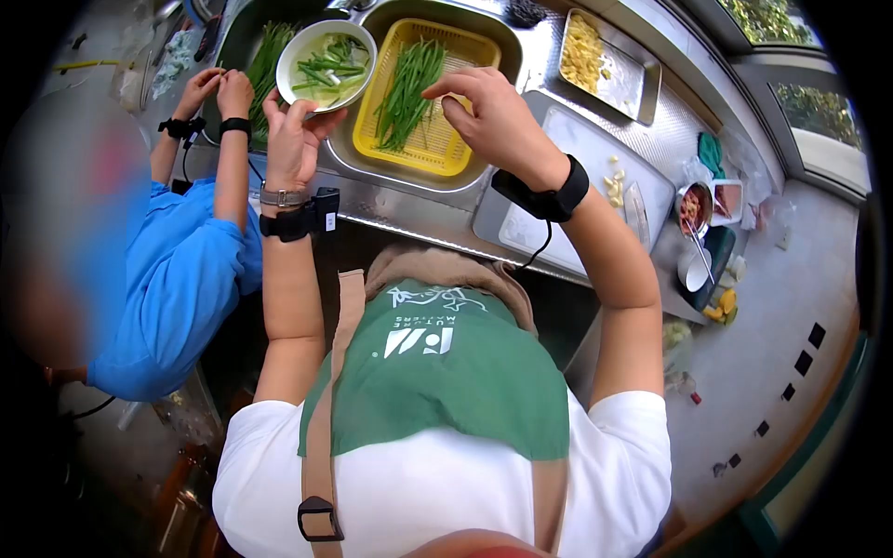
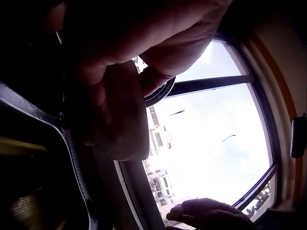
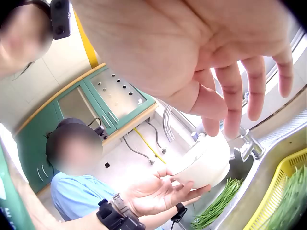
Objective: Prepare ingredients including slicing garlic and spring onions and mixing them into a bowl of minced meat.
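Observation:
The left hand [image 1: 296, 147] grips a white bowl [image 1: 366, 82] by its side and base, raised over the sinks' divider. Cut green stalks [image 1: 332, 65] lie in pale liquid inside it. The right hand [image 1: 495, 118] hovers above the right side of a yellow basket [image 1: 454, 158], fingers loosely bent and holding nothing visible. Long green stalks [image 1: 409, 93] lie in the basket. In the right wrist view the right hand [image 3: 201, 52] hangs above and in front of the bowl [image 3: 206, 165], with its fingers pointing down, apart from it.
Another person in blue [image 1: 191, 270] works over green stalks [image 1: 270, 70] in the left sink. Right of the basket lie a white board [image 1: 558, 139] with pale pieces, a tray [image 1: 642, 88] of yellow pieces, and a metal bowl [image 1: 694, 206] of meat. A faucet [image 3: 249, 146] stands behind the sinks.

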`<state>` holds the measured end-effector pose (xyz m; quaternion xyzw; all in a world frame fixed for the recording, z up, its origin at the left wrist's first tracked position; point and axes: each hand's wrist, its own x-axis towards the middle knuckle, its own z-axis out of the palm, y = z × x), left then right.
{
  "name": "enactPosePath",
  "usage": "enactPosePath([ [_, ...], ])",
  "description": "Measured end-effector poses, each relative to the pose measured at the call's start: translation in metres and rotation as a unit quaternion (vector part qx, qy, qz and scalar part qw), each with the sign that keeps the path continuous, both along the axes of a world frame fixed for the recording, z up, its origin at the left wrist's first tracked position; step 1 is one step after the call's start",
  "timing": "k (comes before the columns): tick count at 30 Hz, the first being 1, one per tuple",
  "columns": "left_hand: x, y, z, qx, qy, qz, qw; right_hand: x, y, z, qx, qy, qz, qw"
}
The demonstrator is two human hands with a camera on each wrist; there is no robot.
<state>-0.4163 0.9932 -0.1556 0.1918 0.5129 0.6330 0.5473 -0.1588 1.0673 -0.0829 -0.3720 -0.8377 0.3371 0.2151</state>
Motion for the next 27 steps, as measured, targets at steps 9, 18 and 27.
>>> enactPosePath([
  [9,0.163,-0.038,0.014,-0.05,-0.034,-0.217,0.974,0.2,-0.157,-0.031,-0.111,-0.037,-0.195,0.974],
  [18,0.329,-0.086,-0.025,-0.114,-0.067,-0.358,0.924,0.336,-0.234,-0.086,-0.071,-0.009,-0.328,0.942],
  [27,0.375,-0.09,-0.052,-0.114,-0.023,-0.43,0.895,0.348,-0.23,-0.107,-0.063,0.008,-0.366,0.928],
])
